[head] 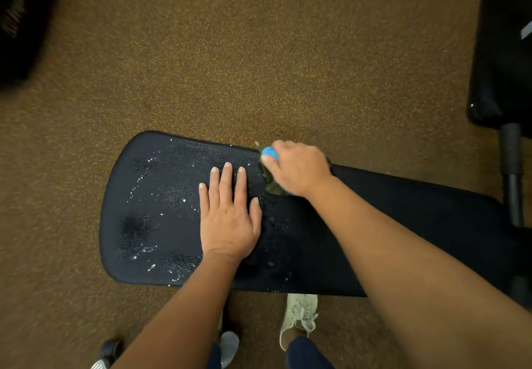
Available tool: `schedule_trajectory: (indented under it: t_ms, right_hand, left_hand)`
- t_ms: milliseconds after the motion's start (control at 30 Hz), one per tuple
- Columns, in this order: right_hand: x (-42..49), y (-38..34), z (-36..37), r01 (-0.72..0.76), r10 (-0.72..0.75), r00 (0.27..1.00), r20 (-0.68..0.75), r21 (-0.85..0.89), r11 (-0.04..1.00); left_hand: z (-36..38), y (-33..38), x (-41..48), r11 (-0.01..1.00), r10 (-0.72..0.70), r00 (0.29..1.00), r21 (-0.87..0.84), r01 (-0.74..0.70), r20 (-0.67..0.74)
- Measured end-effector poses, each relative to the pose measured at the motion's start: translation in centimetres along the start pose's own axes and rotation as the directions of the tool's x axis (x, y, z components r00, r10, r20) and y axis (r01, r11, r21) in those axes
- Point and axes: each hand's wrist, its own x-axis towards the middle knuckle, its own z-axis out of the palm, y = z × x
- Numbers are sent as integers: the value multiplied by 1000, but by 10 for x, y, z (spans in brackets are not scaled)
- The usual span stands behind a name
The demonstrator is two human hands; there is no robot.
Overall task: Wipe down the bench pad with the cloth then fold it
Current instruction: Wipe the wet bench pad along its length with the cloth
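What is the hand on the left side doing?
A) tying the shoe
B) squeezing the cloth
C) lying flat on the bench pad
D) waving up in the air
C: the left hand lies flat, fingers straight, on the bench pad, while the right hand is the one that grips the cloth.
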Motion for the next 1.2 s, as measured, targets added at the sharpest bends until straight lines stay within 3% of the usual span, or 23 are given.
schedule_trajectory:
  t_ms: [133, 333, 467, 567, 733, 867, 967, 1067, 1200]
  right_hand:
    - [-6, 10, -5, 54, -57, 998, 35, 64, 996]
    - [-19, 38, -10, -113, 113, 993, 40, -4, 994]
    - [9, -8, -8, 7, -9, 999, 34, 53, 999]
    - [3, -3, -7, 57, -60, 998, 27, 84, 995]
    - [-23, 47, -16, -143, 137, 986, 98, 53, 988]
    - [7, 14, -13, -84, 77, 990, 121, 55, 995]
    - [23, -21, -10, 25, -31, 996, 83, 73, 997]
    - [11, -13, -4, 63, -65, 998, 18, 97, 993]
    - [-10, 13, -1, -83, 83, 995, -55, 7, 997]
  left_hand:
    - [0, -1, 0, 1000, 10, 1000, 8, -10, 19]
    - [1, -1, 0, 1000, 12, 1000, 12, -12, 12]
    - [2, -1, -1, 1000, 21, 1000, 13, -21, 13]
    - [2, -2, -1, 1000, 24, 999, 6, -24, 23]
    - [1, -1, 0, 1000, 20, 999, 0, -20, 27]
    - [2, -1, -1, 1000, 13, 1000, -13, -13, 13]
    - [3, -1, 0, 1000, 5, 1000, -11, -5, 11]
    - [4, -2, -1, 1000, 10, 1000, -10, -10, 17]
    - [3, -2, 0, 1000, 12, 1000, -15, -11, 21]
